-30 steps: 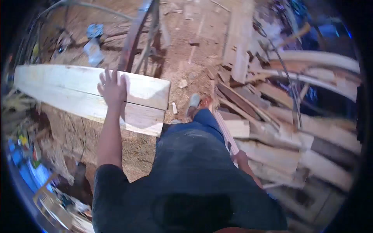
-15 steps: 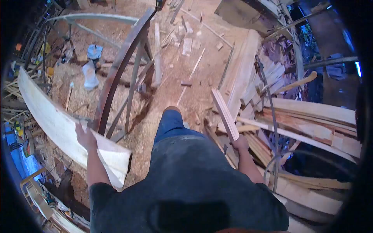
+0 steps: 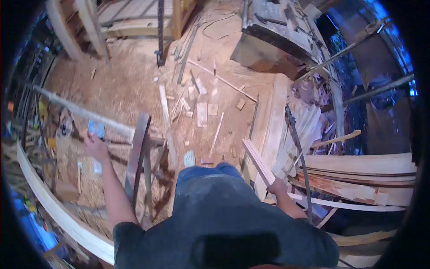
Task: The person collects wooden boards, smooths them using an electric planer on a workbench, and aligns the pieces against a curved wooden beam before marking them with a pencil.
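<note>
My right hand (image 3: 277, 186) is closed around the lower end of a bundle of thin, pale wooden strips (image 3: 259, 162), which points up and left. My left hand (image 3: 95, 147) is raised on the left with its fingers apart and nothing in them. Behind it, a light blue item (image 3: 96, 128) partly shows. A dark reddish beam (image 3: 136, 154) stands tilted to the right of my left forearm. Below the left hand, a long curved pale board (image 3: 60, 215) runs along the lower left, apart from the hand.
Wood scraps (image 3: 202, 114) and sawdust lie on the ground ahead. Long planks (image 3: 358, 166) are stacked at the right, with a dark thin pole (image 3: 299, 148) in front. A large box-like structure (image 3: 268, 49) stands at the upper right, and a wooden frame (image 3: 139, 29) at the upper left.
My left hand has come off the curved board and moved up. The board now lies lower left in view. My right hand still holds the strips. The view has shifted forward along the ground.
</note>
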Tool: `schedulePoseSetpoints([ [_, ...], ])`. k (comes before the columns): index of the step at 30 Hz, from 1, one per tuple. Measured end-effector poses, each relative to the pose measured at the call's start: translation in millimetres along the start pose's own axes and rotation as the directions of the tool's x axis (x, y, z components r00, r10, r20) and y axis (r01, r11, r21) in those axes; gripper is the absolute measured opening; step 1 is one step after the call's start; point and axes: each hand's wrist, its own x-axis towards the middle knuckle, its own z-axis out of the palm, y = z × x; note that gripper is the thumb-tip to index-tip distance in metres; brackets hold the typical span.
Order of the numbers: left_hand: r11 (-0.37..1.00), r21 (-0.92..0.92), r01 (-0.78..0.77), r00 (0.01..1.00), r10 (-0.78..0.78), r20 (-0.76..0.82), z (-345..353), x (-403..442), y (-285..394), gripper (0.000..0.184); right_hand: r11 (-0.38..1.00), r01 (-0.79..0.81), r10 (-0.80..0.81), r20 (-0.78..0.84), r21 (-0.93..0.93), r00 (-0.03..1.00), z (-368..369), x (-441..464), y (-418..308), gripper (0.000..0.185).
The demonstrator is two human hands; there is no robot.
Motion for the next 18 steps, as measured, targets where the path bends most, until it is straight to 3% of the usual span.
schedulePoseSetpoints([
  [1,0.992,-0.081,-0.102,0.995,0.100,-0.025,43,14,39,0.040,1.000,-0.016,0.015,0.057,0.020,0.998,-18,5,-9,0.070],
  [3,0.897,-0.362,-0.255,0.946,0.309,0.099,125,36,125,0.034,0.998,-0.023,0.016,0.113,0.054,0.994,-42,32,-29,0.072],
  [5,0.861,-0.500,-0.094,0.901,0.287,0.325,191,24,225,0.029,0.998,-0.047,0.042,0.115,0.047,0.992,-72,61,-59,0.070],
  [7,0.839,-0.512,-0.186,0.783,0.441,0.439,269,11,287,0.031,0.996,-0.045,0.037,0.101,0.074,0.994,-105,101,-88,0.069],
  [9,0.869,-0.413,-0.274,0.586,0.491,0.644,330,-5,337,0.036,0.993,-0.003,-0.005,0.068,0.121,0.998,-144,147,-117,0.068],
  [12,0.851,-0.149,-0.504,0.339,0.353,0.872,382,-14,386,0.040,0.977,0.100,-0.113,0.061,0.186,0.992,-232,217,-168,0.055],
  [14,0.865,-0.009,-0.502,0.297,0.182,0.937,440,-9,351,0.041,0.950,0.211,-0.213,-0.017,0.231,0.977,-273,279,-200,0.056],
  [16,0.888,0.042,-0.458,0.340,0.131,0.931,491,-4,277,0.036,0.928,0.263,-0.260,-0.050,0.263,0.964,-370,286,-246,0.058],
  [18,0.956,0.102,-0.276,0.192,-0.049,0.980,507,12,262,0.035,0.890,0.302,-0.289,-0.090,0.342,0.953,-435,309,-284,0.060],
])
